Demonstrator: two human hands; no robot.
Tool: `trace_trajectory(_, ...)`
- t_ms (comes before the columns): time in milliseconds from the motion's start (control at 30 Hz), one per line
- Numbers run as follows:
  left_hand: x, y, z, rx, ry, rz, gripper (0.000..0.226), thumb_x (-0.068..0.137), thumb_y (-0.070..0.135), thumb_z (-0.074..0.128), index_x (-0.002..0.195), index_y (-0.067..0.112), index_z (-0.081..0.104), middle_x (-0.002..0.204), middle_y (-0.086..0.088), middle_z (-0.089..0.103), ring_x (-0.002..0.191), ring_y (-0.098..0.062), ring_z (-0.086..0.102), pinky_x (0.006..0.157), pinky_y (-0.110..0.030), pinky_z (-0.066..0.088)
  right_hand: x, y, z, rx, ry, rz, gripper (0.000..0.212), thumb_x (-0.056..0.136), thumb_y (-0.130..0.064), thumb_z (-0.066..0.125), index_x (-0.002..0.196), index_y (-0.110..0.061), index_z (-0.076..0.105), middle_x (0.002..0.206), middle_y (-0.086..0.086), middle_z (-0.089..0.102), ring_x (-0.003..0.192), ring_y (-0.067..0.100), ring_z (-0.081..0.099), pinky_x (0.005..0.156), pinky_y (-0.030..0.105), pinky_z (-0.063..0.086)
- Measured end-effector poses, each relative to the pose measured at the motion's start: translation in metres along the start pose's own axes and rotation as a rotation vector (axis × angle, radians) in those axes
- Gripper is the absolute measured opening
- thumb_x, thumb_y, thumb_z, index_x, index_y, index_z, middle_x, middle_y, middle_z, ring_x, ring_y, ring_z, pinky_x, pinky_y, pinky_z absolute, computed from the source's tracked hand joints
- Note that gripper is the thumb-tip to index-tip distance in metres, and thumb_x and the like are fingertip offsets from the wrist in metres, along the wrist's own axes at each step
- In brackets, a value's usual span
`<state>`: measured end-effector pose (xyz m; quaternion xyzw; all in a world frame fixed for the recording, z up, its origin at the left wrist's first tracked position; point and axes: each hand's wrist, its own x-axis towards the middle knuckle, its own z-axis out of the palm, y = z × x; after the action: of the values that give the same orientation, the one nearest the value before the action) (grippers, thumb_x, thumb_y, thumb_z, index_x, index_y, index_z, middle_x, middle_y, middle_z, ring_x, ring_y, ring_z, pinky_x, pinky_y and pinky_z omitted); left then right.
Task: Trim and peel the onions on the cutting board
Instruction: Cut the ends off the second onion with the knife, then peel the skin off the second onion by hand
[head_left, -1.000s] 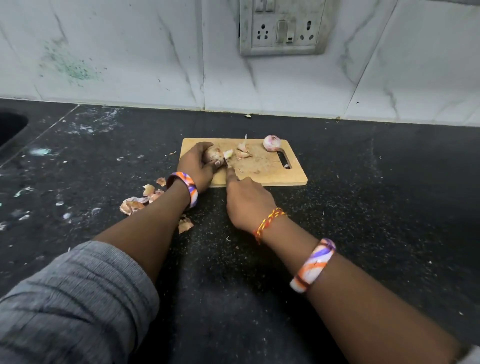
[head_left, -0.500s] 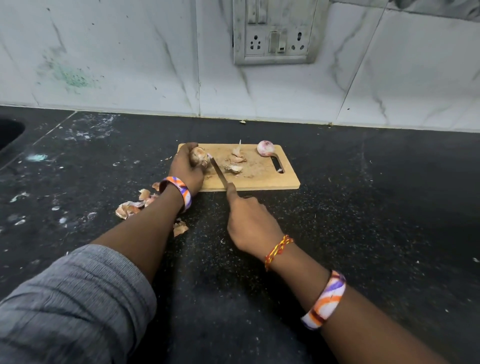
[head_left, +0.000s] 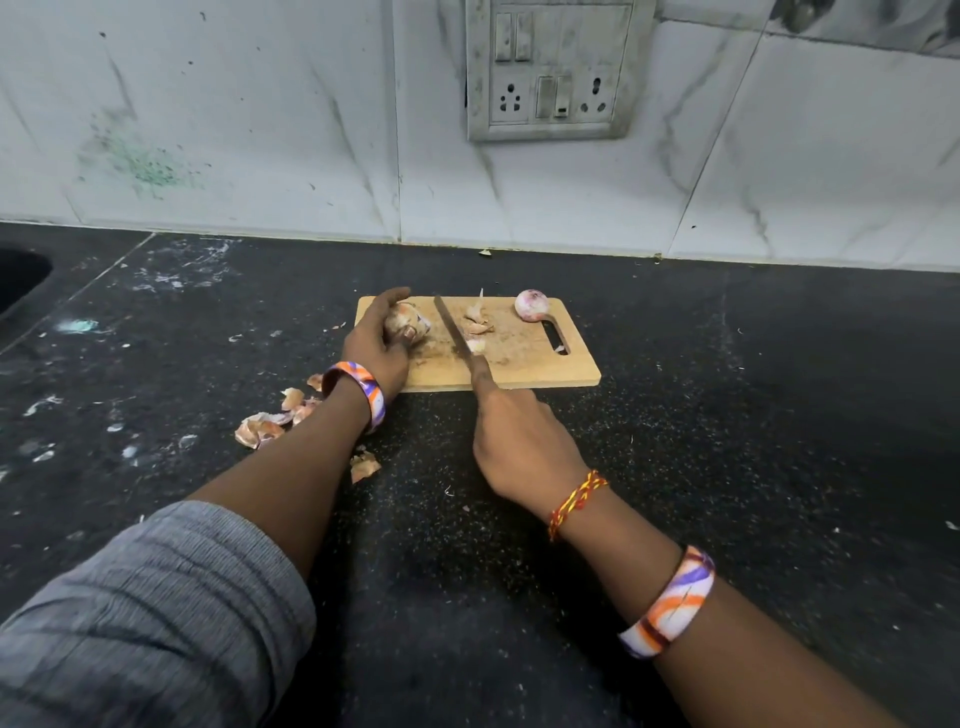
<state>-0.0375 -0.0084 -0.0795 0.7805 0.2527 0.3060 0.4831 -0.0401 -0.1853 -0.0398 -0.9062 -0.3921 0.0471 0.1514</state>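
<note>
Head view: left hand (head_left: 375, 338) grips onion (head_left: 407, 322) (knife (head_left: 451, 327) apart).

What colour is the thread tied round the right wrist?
Red and yellow, braided: the thread shows clearly in the head view.

A skinned onion (head_left: 408, 323) sat at the board's (head_left: 524, 371) left end; a peeled onion (head_left: 531, 305) rested near its handle slot.
</note>
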Motion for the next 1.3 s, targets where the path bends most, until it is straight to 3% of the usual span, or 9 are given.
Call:
trace_trajectory(133,-0.002,0.0,0.0,-0.017,0.003,0.029,0.033,0.09,0.001,0.049,0.113,0.022,0.059,0.122,-0.005,0.058,0.104,-0.013,0.055,0.078,-0.01,0.043,0.0,0.0,0.007,-0.018,-0.054,0.001,0.067,0.091,-0.005,0.039,0.148,-0.017,0.007,0.11,0.018,0.06,0.1,0.037,0.058,0.077,0.043,0.047)
trace_trajectory(400,-0.002,0.002,0.0,-0.019,0.022,-0.016,0.031,0.086,-0.003,0.051,0.109,0.014,0.062,0.124,-0.009,0.059,0.119,-0.023,0.051,0.101,-0.026,0.039,0.008,0.015,-0.017,-0.016,0.112,-0.023,0.063,0.094,-0.01,0.036,0.148,-0.025,0.008,0.101,0.014,0.061,0.09,0.035,0.06,0.073,0.045,0.05)
trace_trajectory(633,-0.008,0.007,0.0,-0.011,0.064,-0.041,0.035,0.07,0.021,0.077,0.096,0.022,0.055,0.102,0.0,0.058,0.091,-0.015,0.053,0.079,-0.023,0.042,0.008,0.042,-0.022,-0.296,0.104,0.129,0.061,0.093,-0.011,0.036,0.148,-0.025,0.013,0.122,0.014,0.054,0.109,0.035,0.054,0.082,0.042,0.045)
trace_trajectory(867,-0.004,0.005,-0.002,0.076,-0.03,-0.004,0.037,0.087,0.019,0.059,0.124,0.018,0.053,0.124,-0.01,0.057,0.111,-0.025,0.054,0.097,-0.032,0.043,0.02,0.04,-0.009,-0.385,0.003,0.144,0.053,0.095,-0.017,0.039,0.145,-0.02,0.022,0.121,0.012,0.051,0.107,0.03,0.055,0.077,0.039,0.045)
trace_trajectory(1000,-0.007,0.009,-0.001,-0.044,-0.018,0.014,0.029,0.096,0.02,0.041,0.119,0.011,0.055,0.107,-0.011,0.061,0.084,-0.014,0.059,0.077,-0.019,0.049,0.03,0.03,-0.009,-0.414,0.153,0.153,0.045,0.095,-0.018,0.039,0.14,-0.019,0.034,0.13,0.014,0.046,0.115,0.031,0.048,0.079,0.04,0.045)
trace_trajectory(1067,-0.009,0.011,-0.001,-0.144,-0.042,-0.028,0.031,0.097,0.024,0.038,0.112,0.007,0.058,0.083,-0.01,0.064,0.052,-0.002,0.057,0.052,-0.012,0.049,0.037,0.023,-0.001,-0.264,0.289,0.028,0.056,0.093,-0.019,0.045,0.145,-0.019,0.023,0.144,0.017,0.031,0.126,0.033,0.039,0.091,0.042,0.044)
trace_trajectory(1133,-0.007,0.011,-0.001,-0.147,-0.042,-0.057,0.034,0.096,0.031,0.039,0.095,0.008,0.064,0.065,-0.004,0.061,0.04,-0.001,0.051,0.043,-0.013,0.045,0.048,0.012,0.01,0.144,0.231,-0.066,0.07,0.09,-0.023,0.054,0.148,-0.019,0.014,0.152,0.015,0.019,0.135,0.029,0.029,0.104,0.037,0.036)
trace_trajectory(1200,-0.006,0.011,-0.002,-0.079,-0.03,-0.05,0.04,0.093,0.038,0.042,0.067,0.015,0.061,0.054,-0.001,0.057,0.046,-0.007,0.051,0.048,-0.019,0.043,0.06,-0.001,0.022,0.556,0.152,-0.067,0.076,0.087,-0.022,0.061,0.147,-0.015,0.016,0.149,0.015,0.027,0.136,0.022,0.03,0.105,0.023,0.029)
trace_trajectory(1300,-0.006,0.01,0.0,-0.059,-0.03,-0.057,0.048,0.091,0.042,0.046,0.051,0.017,0.057,0.033,0.005,0.05,0.038,-0.004,0.048,0.044,-0.016,0.041,0.07,-0.006,0.033,0.873,0.259,-0.031,0.058,0.086,-0.01,0.061,0.139,-0.007,0.038,0.139,0.011,0.047,0.121,0.007,0.042,0.095,0.007,0.03)
